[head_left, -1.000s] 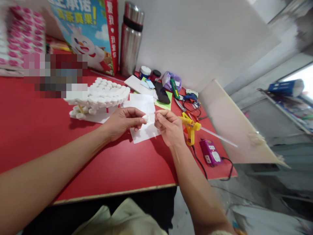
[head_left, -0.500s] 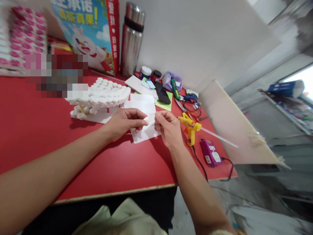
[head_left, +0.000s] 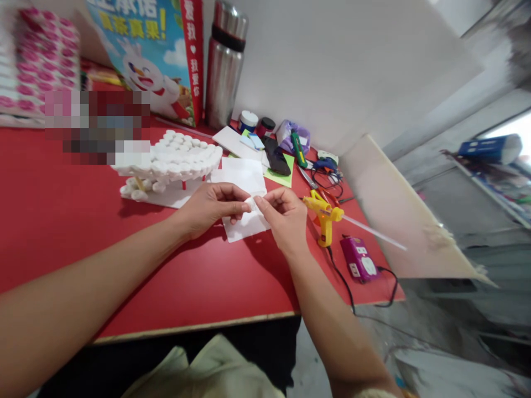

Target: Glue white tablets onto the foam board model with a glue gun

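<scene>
Over a white paper sheet [head_left: 244, 176] on the red table [head_left: 62, 221], my left hand [head_left: 209, 207] pinches a small white cotton-like piece [head_left: 249, 204] between thumb and fingers. My right hand [head_left: 282, 218] is closed in a pinch and its fingertips meet the same piece from the right. A white model [head_left: 172, 160] covered with several small white pads stands just behind my left hand. A yellow glue gun [head_left: 324, 216] with a clear stick lies right of my right hand.
At the back stand a steel flask [head_left: 224, 66], a colourful carton [head_left: 153, 55], two small jars [head_left: 255, 121], a green knife [head_left: 297, 149], scissors and cables. A purple power adapter [head_left: 360, 264] lies by the table's right edge, beside a leaning beige board [head_left: 398, 215].
My right hand has moved left and closed the small gap, so its fingertips now touch the white piece held by my left hand. The left hand stays put.
</scene>
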A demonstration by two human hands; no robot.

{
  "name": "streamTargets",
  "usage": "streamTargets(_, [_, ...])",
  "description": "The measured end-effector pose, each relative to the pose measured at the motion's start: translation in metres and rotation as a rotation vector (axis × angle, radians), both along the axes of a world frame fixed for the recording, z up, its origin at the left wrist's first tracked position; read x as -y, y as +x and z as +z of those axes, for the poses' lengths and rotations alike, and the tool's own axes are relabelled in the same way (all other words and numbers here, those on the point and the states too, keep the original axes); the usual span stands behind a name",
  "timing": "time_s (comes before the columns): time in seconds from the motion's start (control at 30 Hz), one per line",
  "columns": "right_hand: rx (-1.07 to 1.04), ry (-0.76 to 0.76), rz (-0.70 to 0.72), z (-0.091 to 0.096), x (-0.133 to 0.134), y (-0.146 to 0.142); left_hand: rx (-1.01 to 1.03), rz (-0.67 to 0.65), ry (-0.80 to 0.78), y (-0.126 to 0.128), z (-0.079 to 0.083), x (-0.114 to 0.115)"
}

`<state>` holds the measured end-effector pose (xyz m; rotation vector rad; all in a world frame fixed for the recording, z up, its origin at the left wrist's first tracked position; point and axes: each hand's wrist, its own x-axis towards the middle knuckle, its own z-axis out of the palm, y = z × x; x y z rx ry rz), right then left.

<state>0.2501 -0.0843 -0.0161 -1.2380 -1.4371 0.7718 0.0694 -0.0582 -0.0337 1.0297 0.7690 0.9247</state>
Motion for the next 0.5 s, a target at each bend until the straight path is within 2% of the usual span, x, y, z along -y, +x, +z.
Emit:
streamTargets(0.23, [0.171, 0.151, -0.014, -0.0021, 0.0027, -0.0005, -0.003, 0.004, 0.002, 0.0001, -0.0006, -0.0010])
streamTargets(0.5, [0.192, 0.180, -0.007, -0.0046, 0.0030, 0.0001, 0.003, 0.001, -0.021, 0.0006, -0.0005, -0.0002])
